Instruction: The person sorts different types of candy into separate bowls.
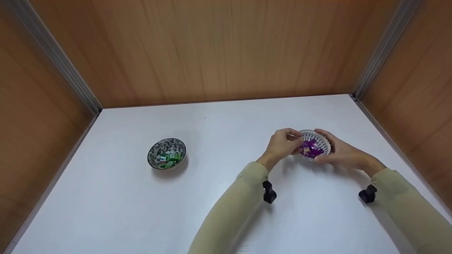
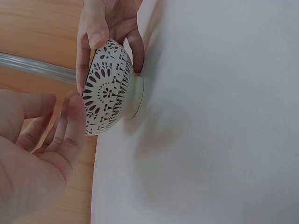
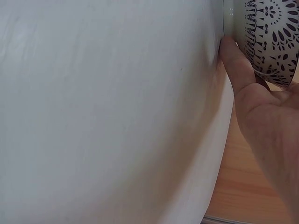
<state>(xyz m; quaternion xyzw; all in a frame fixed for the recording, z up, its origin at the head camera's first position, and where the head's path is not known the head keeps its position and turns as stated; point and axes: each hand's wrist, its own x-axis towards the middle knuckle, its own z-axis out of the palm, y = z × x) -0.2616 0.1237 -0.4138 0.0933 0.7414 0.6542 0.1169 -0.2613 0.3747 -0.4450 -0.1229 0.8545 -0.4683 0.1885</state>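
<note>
A white bowl with dark patterning (image 1: 322, 140) stands on the white table at the right, with several shiny purple wrapped candies (image 1: 311, 149) inside. My right hand (image 1: 342, 152) grips its right side, thumb and fingers spread around the wall; in the right wrist view a finger reaches down by its foot. At the opposite rim is my left hand (image 1: 281, 144), fingers loosely bent and tips close to the edge. In the left wrist view, nothing shows between the left thumb and fingers. Whether those fingertips touch the rim, I cannot tell.
Another dark-patterned bowl (image 1: 158, 150) stands at the left of the white table (image 1: 212, 183), holding green wrapped candies (image 1: 170, 159). Wood-grain panels (image 1: 219, 49) rise behind and on both sides. A black wrist mount (image 1: 269, 192) sits on each sleeve.
</note>
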